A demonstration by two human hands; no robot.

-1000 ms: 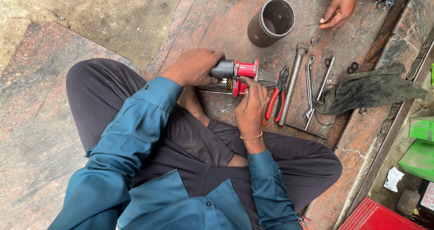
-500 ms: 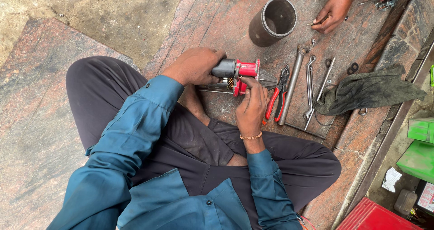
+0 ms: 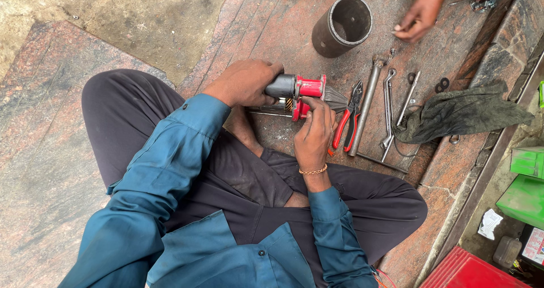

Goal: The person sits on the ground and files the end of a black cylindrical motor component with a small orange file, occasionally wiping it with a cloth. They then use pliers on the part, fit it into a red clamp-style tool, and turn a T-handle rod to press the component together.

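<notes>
My left hand [image 3: 245,83] was wrapped right round the dark end of the motor part [image 3: 294,90], fingers closed firm on it, holding it just above the stone floor [image 3: 266,22] in front of my crossed legs. My right hand [image 3: 314,132] came up from below, fingertips pinched on the red section near its lower edge; how tightly, I couldn't tell from that angle.

The part looked like solid metal with a red collar, so I judged it heavy for its size and quite stiff, nothing that would bend or give. The dark barrel seemed smooth, maybe greasy, so a full wrap was the safest hold. The red end had ridges, better for fingertip work. A thin rod stuck out under it, not a place to grab.

Just beside the part lay the pliers [image 3: 347,121] with red handles, then a long bar [image 3: 365,109] and a spanner [image 3: 387,109]. A dark rag [image 3: 462,112] sat further right, and a steel sleeve [image 3: 343,26] stood beyond. Another person's hand [image 3: 419,17] hovered near that sleeve, well apart from mine.
</notes>
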